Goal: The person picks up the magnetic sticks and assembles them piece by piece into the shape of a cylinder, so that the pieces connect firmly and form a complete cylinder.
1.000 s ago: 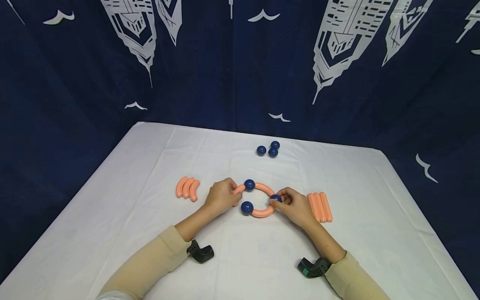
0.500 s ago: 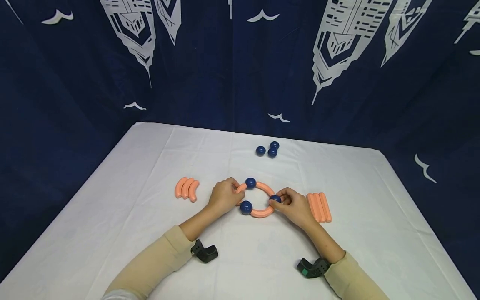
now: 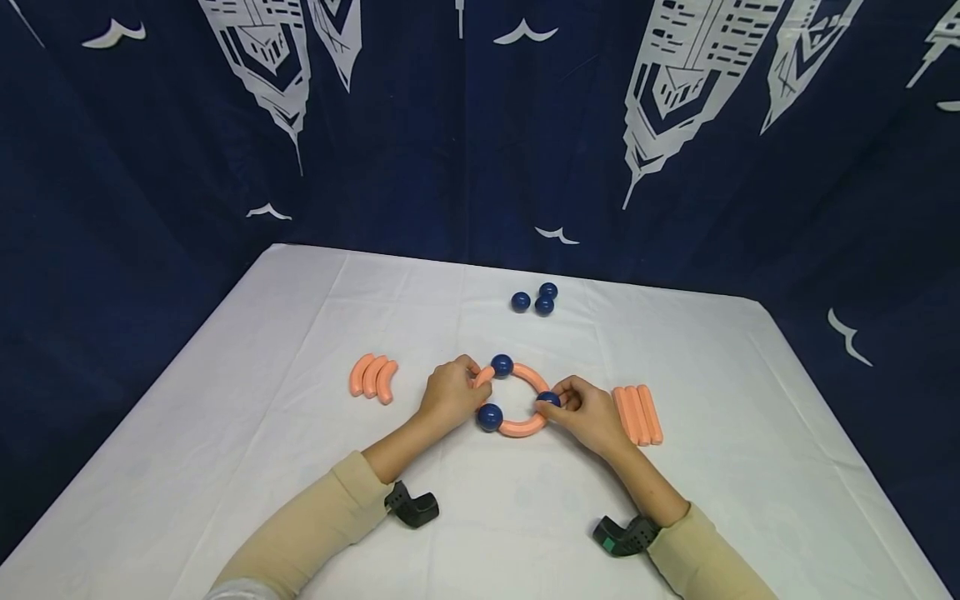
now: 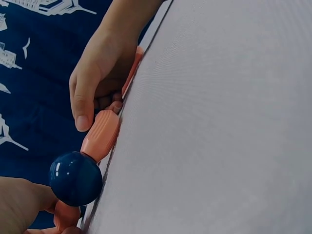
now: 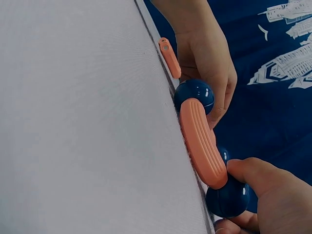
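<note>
Three blue balls and three curved orange sticks form a small ring mid-table. My left hand (image 3: 452, 392) pinches the left curved orange stick (image 3: 484, 375), which runs between the far blue ball (image 3: 502, 365) and the near-left blue ball (image 3: 490, 417); my fingers partly hide it. At the ring's right side, my right hand (image 3: 588, 412) pinches a blue ball (image 5: 227, 200) between thumb and fingers. The near curved orange stick (image 5: 202, 144) links that ball to the near-left one. Another curved orange stick (image 3: 531, 376) arcs along the far right of the ring.
Three loose blue balls (image 3: 544, 306) lie farther back on the white tablecloth (image 3: 675, 350). Several curved orange sticks (image 3: 371, 377) sit to the left, and straight orange sticks (image 3: 637, 414) lie side by side to the right. A dark blue patterned curtain (image 3: 465, 167) hangs behind the table.
My left hand has moved slightly right with the left curved stick, bringing its near end up to the near-left blue ball. My right hand has stayed almost still on its ball.
</note>
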`<state>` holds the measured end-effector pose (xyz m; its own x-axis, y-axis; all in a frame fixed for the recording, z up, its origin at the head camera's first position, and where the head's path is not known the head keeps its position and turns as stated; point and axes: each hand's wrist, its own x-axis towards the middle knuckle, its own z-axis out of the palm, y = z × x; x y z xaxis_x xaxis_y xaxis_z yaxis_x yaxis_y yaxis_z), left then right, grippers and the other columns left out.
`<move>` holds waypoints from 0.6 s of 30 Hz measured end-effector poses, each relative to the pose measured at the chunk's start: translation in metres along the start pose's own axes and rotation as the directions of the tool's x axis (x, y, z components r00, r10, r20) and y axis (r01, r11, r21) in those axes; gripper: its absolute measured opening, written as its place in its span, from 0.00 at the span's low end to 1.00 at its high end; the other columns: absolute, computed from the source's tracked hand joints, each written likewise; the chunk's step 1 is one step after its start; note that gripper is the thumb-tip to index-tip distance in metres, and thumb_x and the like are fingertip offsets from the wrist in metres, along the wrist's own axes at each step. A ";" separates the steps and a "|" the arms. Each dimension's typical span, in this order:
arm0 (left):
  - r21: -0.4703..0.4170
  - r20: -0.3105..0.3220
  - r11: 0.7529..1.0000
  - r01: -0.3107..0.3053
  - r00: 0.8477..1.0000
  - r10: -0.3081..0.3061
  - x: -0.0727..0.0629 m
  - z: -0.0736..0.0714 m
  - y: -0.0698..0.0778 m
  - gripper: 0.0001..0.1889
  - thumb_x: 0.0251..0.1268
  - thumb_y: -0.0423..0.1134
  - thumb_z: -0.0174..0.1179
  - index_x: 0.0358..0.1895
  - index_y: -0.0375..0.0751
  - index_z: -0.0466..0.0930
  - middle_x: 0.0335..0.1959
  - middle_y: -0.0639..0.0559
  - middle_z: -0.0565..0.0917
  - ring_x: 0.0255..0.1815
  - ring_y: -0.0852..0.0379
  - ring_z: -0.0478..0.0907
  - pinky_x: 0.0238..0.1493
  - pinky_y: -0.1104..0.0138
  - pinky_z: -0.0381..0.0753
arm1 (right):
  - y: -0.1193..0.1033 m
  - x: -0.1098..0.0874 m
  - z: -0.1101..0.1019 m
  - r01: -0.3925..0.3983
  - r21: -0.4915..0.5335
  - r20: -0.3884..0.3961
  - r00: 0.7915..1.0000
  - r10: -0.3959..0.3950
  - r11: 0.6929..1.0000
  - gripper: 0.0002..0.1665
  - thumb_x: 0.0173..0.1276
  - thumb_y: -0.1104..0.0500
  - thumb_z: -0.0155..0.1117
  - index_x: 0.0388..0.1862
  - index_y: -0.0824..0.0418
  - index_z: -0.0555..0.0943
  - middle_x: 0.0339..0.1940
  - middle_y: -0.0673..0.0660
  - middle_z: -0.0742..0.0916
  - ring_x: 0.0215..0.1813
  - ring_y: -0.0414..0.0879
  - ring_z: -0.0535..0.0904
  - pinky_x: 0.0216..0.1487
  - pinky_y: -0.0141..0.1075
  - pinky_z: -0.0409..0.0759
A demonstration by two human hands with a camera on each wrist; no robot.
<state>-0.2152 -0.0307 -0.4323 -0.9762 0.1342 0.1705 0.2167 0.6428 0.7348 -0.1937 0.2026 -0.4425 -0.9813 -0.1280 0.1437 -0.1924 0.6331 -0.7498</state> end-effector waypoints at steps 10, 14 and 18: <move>0.034 -0.006 0.999 -0.027 1.000 0.027 -0.001 0.001 -0.002 0.13 0.55 0.37 0.65 0.40 0.34 0.80 0.22 0.54 0.77 0.23 0.59 0.73 0.25 0.67 0.73 | 0.001 0.000 0.001 0.020 0.005 -0.010 1.000 -0.020 1.000 0.18 0.57 0.51 0.76 0.37 0.62 0.80 0.24 0.51 0.78 0.27 0.43 0.71 0.27 0.31 0.69; 0.036 -0.009 0.999 -0.027 1.000 0.027 -0.003 0.002 -0.003 0.14 0.52 0.36 0.65 0.41 0.33 0.80 0.24 0.54 0.76 0.25 0.58 0.73 0.27 0.66 0.73 | 0.001 -0.001 0.002 0.021 0.019 -0.019 1.000 -0.020 1.000 0.18 0.57 0.52 0.76 0.37 0.62 0.80 0.25 0.51 0.78 0.27 0.43 0.72 0.27 0.30 0.70; 0.040 -0.019 0.998 -0.038 0.999 0.039 -0.006 0.003 -0.003 0.15 0.50 0.36 0.66 0.41 0.33 0.79 0.25 0.52 0.75 0.26 0.58 0.72 0.28 0.66 0.73 | 0.001 -0.001 0.002 0.022 0.031 -0.035 0.999 -0.021 0.999 0.17 0.57 0.53 0.76 0.38 0.63 0.80 0.25 0.51 0.79 0.26 0.42 0.72 0.27 0.30 0.70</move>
<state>-0.2104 -0.0312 -0.4380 -0.9667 0.1444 0.2113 0.2528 0.6671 0.7008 -0.1925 0.2018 -0.4445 -0.9767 -0.1141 0.1819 -0.2135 0.6064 -0.7660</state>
